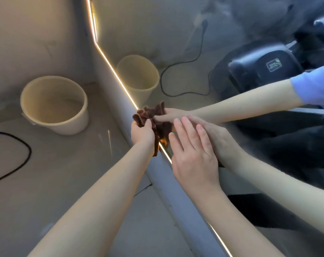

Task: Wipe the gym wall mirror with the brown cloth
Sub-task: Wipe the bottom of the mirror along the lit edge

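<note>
Far left: a black cable (pixel 18 154) curving over the pale floor (pixel 64 182). Just right of it, and apart from it, a cream bucket (pixel 54 104) standing upright on the floor near the wall.

Next, a glowing light strip (pixel 109 60) running diagonally along the edge of the wall mirror (pixel 176 25), with a pale frame band (pixel 176 191) beside it lower down.

At that lit edge, the left hand (pixel 142 131), reaching in from the lower left, fingers curled round the brown cloth (pixel 140 117). Cloth bunched into folds, pushed up against the glass at the mirror's edge and meeting its own reflection there. One end of it hanging down beside the wrist.

Just right of the cloth, the right hand (pixel 192 156) laid flat on the mirror, fingers straight and slightly spread, holding nothing, fingertips meeting those of its reflection.

In the glass itself: a second bucket image (pixel 138 75) and a looping cable image (pixel 178 78). Both mirrored forearms reaching in from the right. Further right, a dark machine (pixel 259 67) with a small green-edged label, too blurred to read. At the far right edge, a light blue sleeve (pixel 313 89) in reflection.
</note>
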`<state>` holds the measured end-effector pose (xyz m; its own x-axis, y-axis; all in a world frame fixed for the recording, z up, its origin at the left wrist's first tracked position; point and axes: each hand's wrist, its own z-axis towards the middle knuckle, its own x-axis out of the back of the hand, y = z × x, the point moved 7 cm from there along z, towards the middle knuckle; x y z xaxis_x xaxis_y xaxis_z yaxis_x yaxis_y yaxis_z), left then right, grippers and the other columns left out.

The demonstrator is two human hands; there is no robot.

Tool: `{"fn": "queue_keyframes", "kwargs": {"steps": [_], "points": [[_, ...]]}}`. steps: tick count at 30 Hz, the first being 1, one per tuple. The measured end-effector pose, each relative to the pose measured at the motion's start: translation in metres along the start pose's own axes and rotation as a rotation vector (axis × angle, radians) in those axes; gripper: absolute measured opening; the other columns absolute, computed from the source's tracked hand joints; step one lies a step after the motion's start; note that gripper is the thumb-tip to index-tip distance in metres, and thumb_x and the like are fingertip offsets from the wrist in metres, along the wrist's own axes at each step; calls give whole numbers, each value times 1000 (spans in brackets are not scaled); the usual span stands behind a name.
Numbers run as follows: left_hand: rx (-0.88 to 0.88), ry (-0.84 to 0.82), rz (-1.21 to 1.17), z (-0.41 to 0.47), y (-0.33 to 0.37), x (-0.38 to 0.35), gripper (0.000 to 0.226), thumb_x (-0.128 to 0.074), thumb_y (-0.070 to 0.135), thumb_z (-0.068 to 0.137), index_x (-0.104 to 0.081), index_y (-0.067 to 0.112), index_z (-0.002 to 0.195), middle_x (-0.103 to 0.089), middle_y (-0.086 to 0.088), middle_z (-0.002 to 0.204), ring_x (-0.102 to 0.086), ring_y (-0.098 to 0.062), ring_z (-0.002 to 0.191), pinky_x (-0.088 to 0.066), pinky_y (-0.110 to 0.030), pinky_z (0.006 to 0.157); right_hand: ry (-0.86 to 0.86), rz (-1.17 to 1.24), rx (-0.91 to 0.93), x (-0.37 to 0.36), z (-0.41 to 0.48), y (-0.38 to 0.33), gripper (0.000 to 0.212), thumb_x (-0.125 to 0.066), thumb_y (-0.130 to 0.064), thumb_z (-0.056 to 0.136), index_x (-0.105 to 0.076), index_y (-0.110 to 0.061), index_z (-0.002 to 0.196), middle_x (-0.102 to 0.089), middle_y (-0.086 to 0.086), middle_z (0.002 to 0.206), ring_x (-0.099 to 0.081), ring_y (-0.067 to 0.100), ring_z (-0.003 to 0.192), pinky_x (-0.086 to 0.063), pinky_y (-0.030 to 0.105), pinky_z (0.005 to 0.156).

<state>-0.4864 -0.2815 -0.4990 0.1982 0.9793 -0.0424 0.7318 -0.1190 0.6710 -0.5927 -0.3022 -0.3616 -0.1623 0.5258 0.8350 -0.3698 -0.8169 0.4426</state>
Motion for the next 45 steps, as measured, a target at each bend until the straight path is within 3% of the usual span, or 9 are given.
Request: {"fn": "queue_keyframes", "kwargs": {"steps": [6,15,25,31,35,39,45], "points": [[-3,-30,-7,2,12,0,6,-55,20,100,-53,23,105,-58,10,88,-57,-12,83,-42,-31,82,-11,-2,-11,-7,20,-8,38,-42,-9,91,-70,-9,118,-57,14,140,-45,26,136,-12,39,121],[-63,-26,-21,23,68,3,6,-54,21,101,-53,22,107,-58,8,91,-57,-17,93,-44,-31,84,-32,8,-18,-16,63,-18,40,-41,-10,91,-69,-7,119,-56,13,141,-49,27,136,-13,38,120],[-81,-90,42,37,91,6,15,-54,21,101,-54,21,116,-60,4,104,-58,-16,98,-44,-30,86,-29,-45,-32,-20,100,-24,40,-44,-11,91,-68,-6,122,-53,15,144,-31,25,140,-9,37,121],[-65,-49,27,47,88,6,8,-55,20,100,-52,22,107,-59,8,90,-58,-16,90,-43,-31,81,-13,-24,-47,-24,114,-28,43,-36,-11,94,-68,-7,122,-54,13,143,-44,26,139,-11,37,120],[-71,1,1,58,101,6,7,-53,19,101,-51,22,108,-59,4,97,-57,-17,95,-43,-32,85,-36,-15,-34,-28,112,-27,46,-33,-13,94,-66,-6,126,-51,16,146,-41,27,141,-9,38,121],[-116,25,-1,81,116,5,19,-52,22,103,-52,21,122,-55,3,108,-54,-18,106,-44,-40,102,-48,5,-31,-30,112,-28,47,-32,-13,94,-64,-6,128,-50,16,146,-43,28,140,-9,38,121],[-132,-4,5,86,103,6,27,-53,23,102,-53,19,129,-58,3,114,-55,-15,104,-45,-34,95,-58,-7,-33,-33,118,-31,41,-39,-12,97,-64,-7,128,-49,17,147,-41,30,141,-6,40,121]]}}
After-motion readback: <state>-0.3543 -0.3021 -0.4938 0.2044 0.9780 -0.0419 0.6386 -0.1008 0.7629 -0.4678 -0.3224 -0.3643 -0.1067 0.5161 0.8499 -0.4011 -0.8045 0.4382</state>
